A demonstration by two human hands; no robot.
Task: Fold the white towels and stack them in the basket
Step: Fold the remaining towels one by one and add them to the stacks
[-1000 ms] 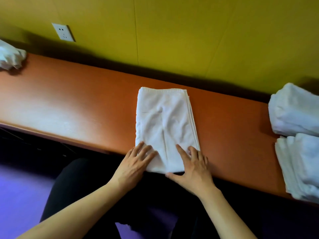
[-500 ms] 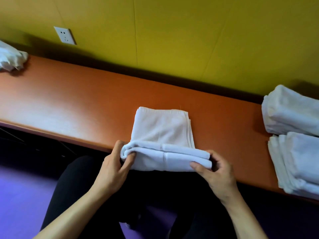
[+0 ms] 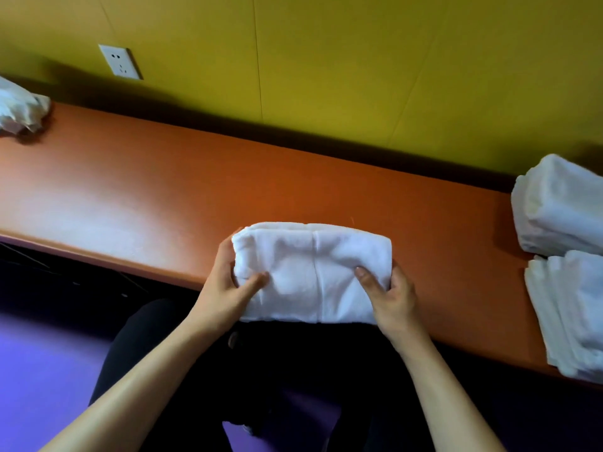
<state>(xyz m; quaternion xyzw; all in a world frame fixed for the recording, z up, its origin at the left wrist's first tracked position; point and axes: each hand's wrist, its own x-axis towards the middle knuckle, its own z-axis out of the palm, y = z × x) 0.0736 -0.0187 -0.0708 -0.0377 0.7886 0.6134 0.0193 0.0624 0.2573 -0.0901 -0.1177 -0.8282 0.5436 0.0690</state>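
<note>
A: How is the light?

B: Fairly dim and soft. A pale sheen lies on the tabletop toward its left end, so light seems to fall from above on that side. A dark band of shadow runs along the tabletop's far edge at the foot of the yellow wall.

A: Any glare?

B: The folded towel at the tabletop's near edge is nearly blown out, its weave hardly showing. The towel stack at the right end casts a shadow to its left.

A: Sharpness?

B: Soft throughout, softer at the corners. The tabletop's edges bow, a wide-angle bend. Below the tabletop it is almost black.
</note>
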